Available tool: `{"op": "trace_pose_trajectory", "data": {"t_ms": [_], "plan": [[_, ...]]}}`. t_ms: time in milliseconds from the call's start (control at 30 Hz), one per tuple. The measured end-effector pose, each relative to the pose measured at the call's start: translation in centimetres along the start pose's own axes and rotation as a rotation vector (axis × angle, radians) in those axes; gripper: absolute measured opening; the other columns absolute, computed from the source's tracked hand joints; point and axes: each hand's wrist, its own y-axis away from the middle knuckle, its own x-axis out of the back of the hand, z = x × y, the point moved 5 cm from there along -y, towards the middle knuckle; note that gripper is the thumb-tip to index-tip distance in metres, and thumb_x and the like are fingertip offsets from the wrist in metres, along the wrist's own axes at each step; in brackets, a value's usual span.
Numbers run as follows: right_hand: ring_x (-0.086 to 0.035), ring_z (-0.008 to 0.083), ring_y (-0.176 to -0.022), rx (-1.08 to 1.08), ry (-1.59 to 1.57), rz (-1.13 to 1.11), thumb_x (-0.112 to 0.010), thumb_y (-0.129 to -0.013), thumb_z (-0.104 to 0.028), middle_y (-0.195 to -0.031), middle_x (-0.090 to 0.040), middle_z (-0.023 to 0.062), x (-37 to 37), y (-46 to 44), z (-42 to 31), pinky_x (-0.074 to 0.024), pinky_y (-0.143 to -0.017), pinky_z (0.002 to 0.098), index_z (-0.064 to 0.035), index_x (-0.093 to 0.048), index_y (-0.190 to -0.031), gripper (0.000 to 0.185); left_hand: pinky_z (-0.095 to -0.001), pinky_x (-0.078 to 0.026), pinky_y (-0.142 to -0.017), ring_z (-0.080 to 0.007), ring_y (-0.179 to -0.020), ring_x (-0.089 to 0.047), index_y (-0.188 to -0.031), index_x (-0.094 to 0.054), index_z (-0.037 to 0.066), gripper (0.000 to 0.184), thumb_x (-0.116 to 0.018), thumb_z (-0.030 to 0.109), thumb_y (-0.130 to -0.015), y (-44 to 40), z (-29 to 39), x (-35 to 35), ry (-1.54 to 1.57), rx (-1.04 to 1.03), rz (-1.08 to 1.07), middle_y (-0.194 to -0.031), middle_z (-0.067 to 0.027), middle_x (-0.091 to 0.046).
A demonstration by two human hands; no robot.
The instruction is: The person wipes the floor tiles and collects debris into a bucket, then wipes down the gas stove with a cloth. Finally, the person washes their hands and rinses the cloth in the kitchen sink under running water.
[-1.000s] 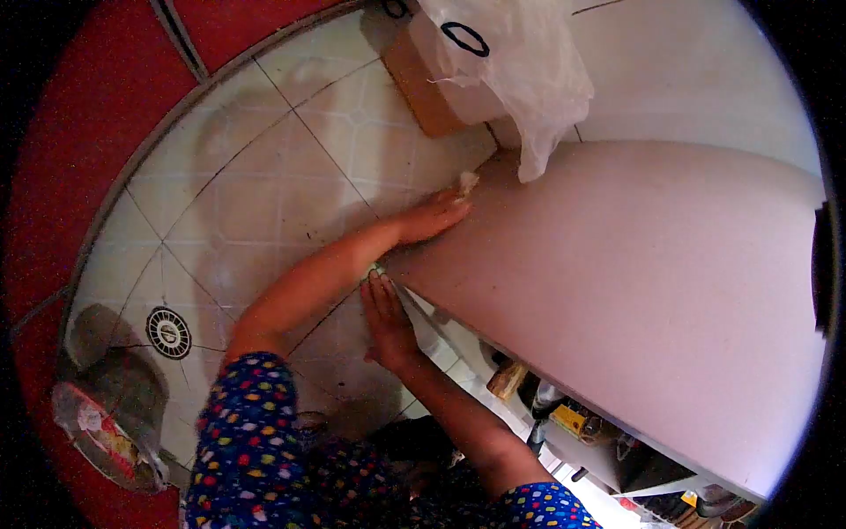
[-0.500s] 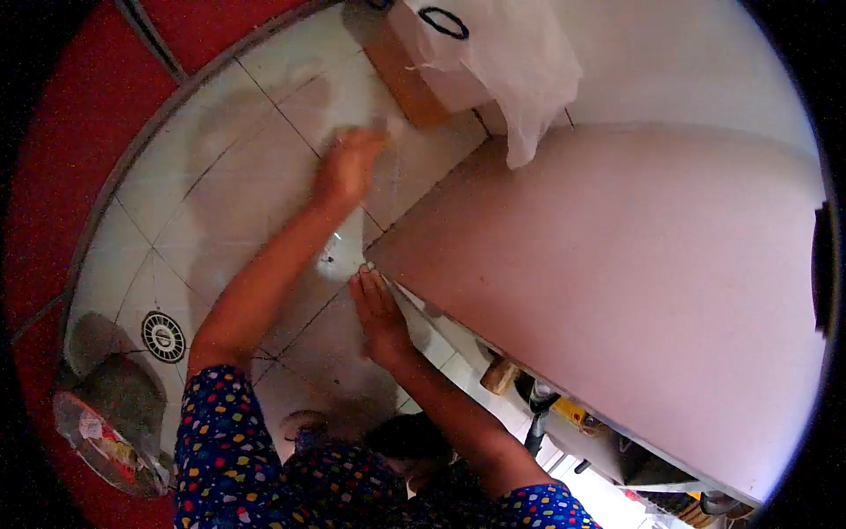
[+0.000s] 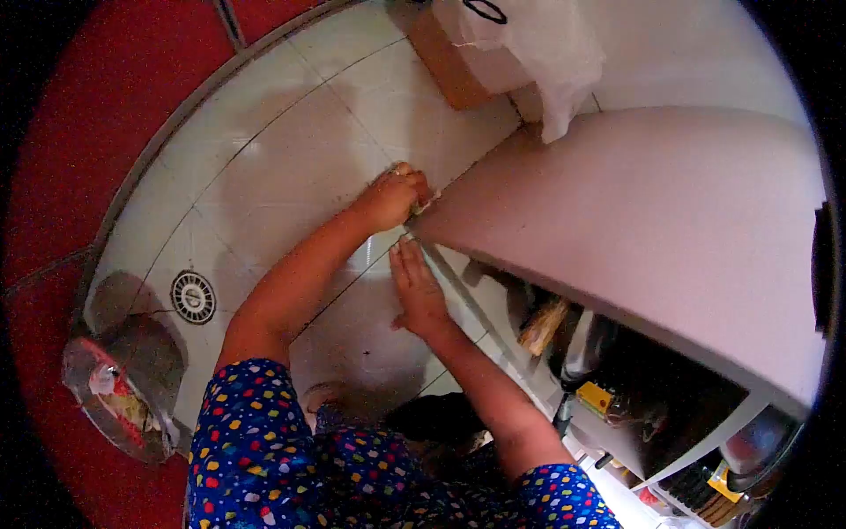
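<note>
My left hand is closed in a fist against the white tiled floor, beside the corner of a pale cabinet. Something small and pale pokes out of its fingers; what it is I cannot make out. Just below, my right hand has its fingers stretched out side by side, the tips at the same cabinet corner. Whether those tips touch the cabinet or only the floor, I cannot tell. No object shows in the right hand.
A round floor drain lies to the left. Near it stands a bin lined with a clear bag, with litter inside. A white plastic bag and a brown box are at the back. Shelves under the cabinet hold a yellow packet and other items.
My left hand has come down and nearer, from the floor farther back to the cabinet corner. My right hand stays near that corner. The view has shifted, showing more of the shelves.
</note>
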Motion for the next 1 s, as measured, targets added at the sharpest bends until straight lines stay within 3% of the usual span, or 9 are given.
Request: {"op": "trace_pose_trajectory", "data": {"t_ms": [167,233,367,467,600,700,767,833,1000], "plan": [[-0.017,0.0365,-0.137,0.048,0.085,0.056,-0.089,-0.041,-0.02,-0.148,-0.018,0.018,-0.2,1.4,-0.6,-0.0206,-0.112,0.0394,-0.0024,-0.018,-0.143,0.125,-0.0394,-0.038,-0.082,-0.0299,-0.086,-0.05,-0.076,-0.056,0.009,0.021,-0.055,-0.003,-0.059,7.5,2.0,1.6,0.013,-0.03,-0.032,-0.089,-0.0065,-0.058],[-0.019,0.0363,-0.136,0.073,0.138,0.133,-0.087,-0.045,-0.016,-0.147,-0.021,0.0185,-0.1,2.2,-1.4,-0.0198,-0.112,0.0409,-0.0028,-0.021,-0.142,0.118,-0.0369,-0.043,-0.082,-0.0285,-0.093,-0.052,-0.076,-0.062,0.011,0.014,-0.054,0.002,-0.069,8.7,2.2,2.7,-0.067,0.007,-0.071,-0.089,-0.0055,-0.06],[-0.025,0.0368,-0.133,-0.026,0.104,0.283,-0.084,-0.05,-0.008,-0.144,-0.025,0.0204,-1.1,4.6,-2.1,-0.0224,-0.11,0.0436,-0.0022,-0.027,-0.139,0.106,-0.0369,-0.041,-0.084,-0.027,-0.098,-0.053,-0.088,-0.067,0.012,0.025,-0.051,-0.001,-0.074,11.3,-3.7,10.6,0.123,0.418,0.46,-0.095,-0.0079,-0.062],[-0.027,0.0377,-0.131,-0.155,-0.003,0.317,-0.082,-0.055,-0.012,-0.142,-0.027,0.0218,-1.6,6.0,-1.4,-0.0236,-0.109,0.0423,-0.0003,-0.028,-0.138,0.1,-0.0372,-0.042,-0.082,-0.0269,-0.098,-0.053,-0.092,-0.066,0.009,0.025,-0.049,0.0,-0.077,13.2,-5.9,19.1,-0.385,0.46,0.882,-0.096,-0.0088,-0.062],[-0.028,0.0382,-0.129,-0.282,-0.074,0.335,-0.083,-0.057,-0.018,-0.14,-0.028,0.0227,-2.6,6.9,-0.1,-0.0244,-0.109,0.0411,0.0023,-0.03,-0.136,0.097,-0.0375,-0.042,-0.084,-0.0278,-0.098,-0.053,-0.093,-0.067,0.009,0.023,-0.051,0.002,-0.078,12.2,-10.8,16.0,-0.314,0.607,0.735,-0.1,-0.0103,-0.061],[-0.028,0.0385,-0.129,-0.249,-0.039,0.315,-0.083,-0.056,-0.019,-0.14,-0.029,0.0228,-2.3,6.5,-0.5,-0.0245,-0.109,0.0419,0.0028,-0.031,-0.135,0.097,-0.038,-0.043,-0.085,-0.0289,-0.098,-0.053,-0.093,-0.067,0.01,0.017,-0.055,0.018,-0.083,9.4,-7.1,10.9,-0.259,0.269,0.431,-0.1,-0.0114,-0.06],[-0.028,0.0385,-0.129,-0.228,-0.011,0.283,-0.083,-0.056,-0.019,-0.14,-0.028,0.0227,-2.0,5.9,-0.7,-0.0244,-0.109,0.0419,0.0027,-0.031,-0.136,0.097,-0.0383,-0.043,-0.086,-0.0294,-0.094,-0.054,-0.096,-0.069,0.012,0.03,-0.053,0.001,-0.074,9.9,-4.7,6.1,-0.142,0.553,0.263,-0.098,-0.0085,-0.063],[-0.026,0.0374,-0.13,-0.155,0.058,0.267,-0.086,-0.052,-0.019,-0.142,-0.026,0.0209,-1.6,5.4,-1.0,-0.0261,-0.109,0.0383,0.0015,-0.029,-0.136,0.103,-0.0389,-0.043,-0.088,-0.0282,-0.095,-0.053,-0.095,-0.07,0.013,0.03,-0.053,0.001,-0.074,11.3,1.4,4.2,-0.14,0.413,0.139,-0.097,-0.0078,-0.062],[-0.027,0.037,-0.13,-0.149,0.079,0.187,-0.087,-0.049,-0.019,-0.142,-0.026,0.0202,-1.5,3.8,-0.7,-0.0276,-0.108,0.0386,-0.0004,-0.028,-0.137,0.107,-0.0362,-0.042,-0.086,-0.0269,-0.095,-0.053,-0.091,-0.069,0.011,0.024,-0.052,0.002,-0.078,16.4,5.2,1.2,0.079,0.176,0.239,-0.095,-0.008,-0.061]]}}
